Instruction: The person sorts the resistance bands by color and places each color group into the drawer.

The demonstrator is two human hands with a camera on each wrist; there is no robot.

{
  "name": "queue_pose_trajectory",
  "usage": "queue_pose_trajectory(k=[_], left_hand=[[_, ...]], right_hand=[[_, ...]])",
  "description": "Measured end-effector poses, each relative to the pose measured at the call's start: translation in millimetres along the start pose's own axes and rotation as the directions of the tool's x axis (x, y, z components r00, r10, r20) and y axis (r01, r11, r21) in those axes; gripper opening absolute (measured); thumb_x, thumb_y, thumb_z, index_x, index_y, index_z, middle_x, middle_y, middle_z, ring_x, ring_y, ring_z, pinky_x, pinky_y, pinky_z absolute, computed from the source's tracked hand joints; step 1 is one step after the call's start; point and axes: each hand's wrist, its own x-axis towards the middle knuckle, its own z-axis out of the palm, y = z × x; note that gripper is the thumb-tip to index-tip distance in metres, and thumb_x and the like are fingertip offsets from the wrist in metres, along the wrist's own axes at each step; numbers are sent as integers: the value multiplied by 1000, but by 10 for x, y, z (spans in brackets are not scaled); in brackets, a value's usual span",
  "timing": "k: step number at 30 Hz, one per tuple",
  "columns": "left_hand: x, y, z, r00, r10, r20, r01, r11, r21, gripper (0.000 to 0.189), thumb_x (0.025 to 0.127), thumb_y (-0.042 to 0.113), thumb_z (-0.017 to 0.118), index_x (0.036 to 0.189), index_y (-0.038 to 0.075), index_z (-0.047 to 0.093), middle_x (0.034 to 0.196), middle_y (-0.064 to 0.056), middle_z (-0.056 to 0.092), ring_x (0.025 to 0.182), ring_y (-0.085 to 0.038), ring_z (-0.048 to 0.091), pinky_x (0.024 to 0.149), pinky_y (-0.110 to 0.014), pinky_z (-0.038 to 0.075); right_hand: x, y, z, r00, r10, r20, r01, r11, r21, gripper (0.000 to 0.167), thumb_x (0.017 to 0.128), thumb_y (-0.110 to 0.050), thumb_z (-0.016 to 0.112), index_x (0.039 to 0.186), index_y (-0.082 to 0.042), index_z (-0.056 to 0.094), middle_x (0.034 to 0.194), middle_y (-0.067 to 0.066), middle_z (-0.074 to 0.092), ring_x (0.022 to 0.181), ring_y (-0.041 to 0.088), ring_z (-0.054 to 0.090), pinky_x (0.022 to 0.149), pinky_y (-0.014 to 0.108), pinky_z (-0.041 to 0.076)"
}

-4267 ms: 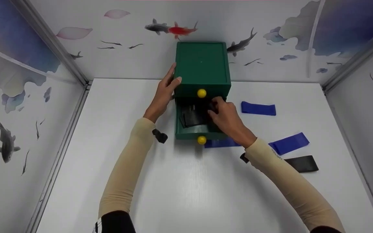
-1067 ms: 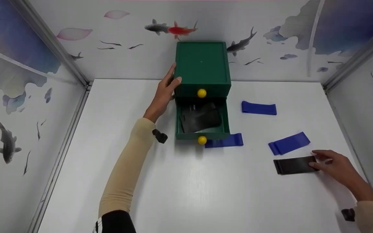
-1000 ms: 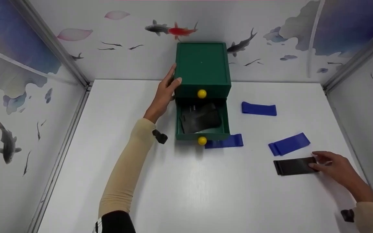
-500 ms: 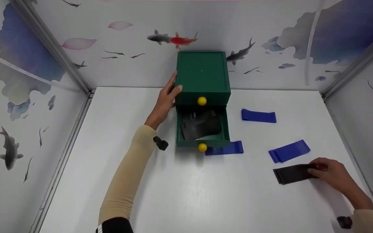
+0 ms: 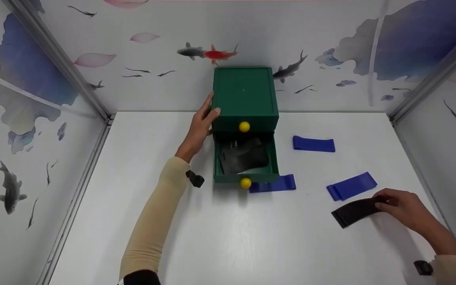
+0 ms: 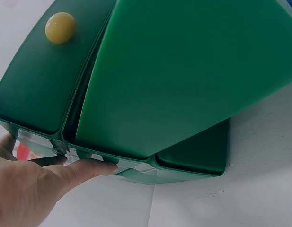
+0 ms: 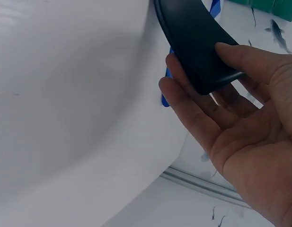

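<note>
Since half a second ago, lifts the right end of the black band (image 5: 356, 211) with the right hand (image 5: 400, 206), now bending the nearly flat length into a shallow arch; also shows the table (image 5: 212, 245) and everything on top a little lower in the head frame. Grasps that end between thumb and fingers at the lower right of the frame; slopes the other end down to the left, just below a blue band (image 5: 352, 186). Cannot tell whether touching the table there. In the right wrist view, lays the thumb on the band's broad face, with fingers behind and below.

Left of center, keeps the left hand (image 5: 198, 128) against the left side of the green cabinet (image 5: 244, 93), in the same place as before, fingers extended rather than clenched, thumb near the front corner. Shows the cabinet upright at the upper center, with a yellow knob (image 5: 244, 126) on the upper front. Below, has a lower drawer (image 5: 263, 178) pulled out toward the frame's bottom, with black pieces (image 5: 247, 159) overlapping inside and a second yellow knob (image 5: 246, 183) in front. Right of the cabinet, shows a second blue band (image 5: 314, 143); at the drawer's lower right corner, a third blue band (image 5: 273, 184), partly hidden. On both forearms, wears tan sleeves (image 5: 154, 221).
</note>
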Motion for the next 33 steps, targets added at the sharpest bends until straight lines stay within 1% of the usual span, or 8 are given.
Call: queue_pose_trajectory(k=[3,6,8,14,19,22,26,33], left_hand=[[-6,-8,2,1000,1,-1,-1,1000,-3,73,111,56,57,175,50,21,187,3,18,168,-29,32,127,-74,37],[-11,-14,3,1000,2,-2,-2,1000,-5,73,111,56,57,175,50,22,187,3,18,168,-29,32,127,-74,37],[-11,-15,5,1000,-1,0,1,1000,-8,73,111,56,58,175,51,22,187,3,17,169,-29,31,127,-73,37],[-5,-8,10,1000,-7,5,7,1000,-16,70,112,54,56,174,52,23,187,3,17,169,-30,30,128,-74,35],[14,-15,15,1000,-6,-7,6,1000,-19,70,112,54,57,173,52,25,186,0,21,168,-30,32,126,-76,36],[16,-17,18,1000,-10,-6,10,1000,-22,71,111,55,58,174,52,24,186,1,21,168,-30,34,126,-75,36],[9,-14,16,1000,-15,-2,15,1000,-23,72,111,55,58,174,52,23,186,1,21,167,-30,34,126,-75,36],[10,5,18,1000,-20,-13,20,1000,-8,71,111,56,57,174,53,23,186,1,21,167,-31,34,127,-75,36]], right_hand=[[20,-56,-64,1000,-12,14,12,1000,-5,19,95,3,81,112,-7,81,105,12,81,88,-12,63,69,19,58],[40,-122,-126,999,-35,-5,35,999,-14,21,94,6,81,112,-5,81,104,14,81,85,-12,64,66,20,58],[48,-175,-169,998,-58,-20,58,998,-21,23,93,8,80,113,-4,81,104,16,82,85,-13,65,65,19,58],[98,-334,-268,993,-89,-74,87,996,-29,25,93,11,80,116,1,81,105,22,82,84,-15,63,66,12,54],[181,-440,-303,981,-143,-132,136,989,-62,25,91,12,81,115,3,81,103,23,82,83,-15,60,67,6,50],[239,-506,-325,980,-148,-133,142,988,-54,25,92,12,81,115,3,80,104,24,82,85,-17,60,69,3,49],[307,-614,-366,981,-146,-131,141,989,-48,24,93,9,81,115,1,81,105,22,82,87,-17,60,70,3,48],[457,-794,-414,985,-130,-110,129,991,-22,23,97,5,79,119,0,80,109,22,81,87,-14,60,72,4,50]])
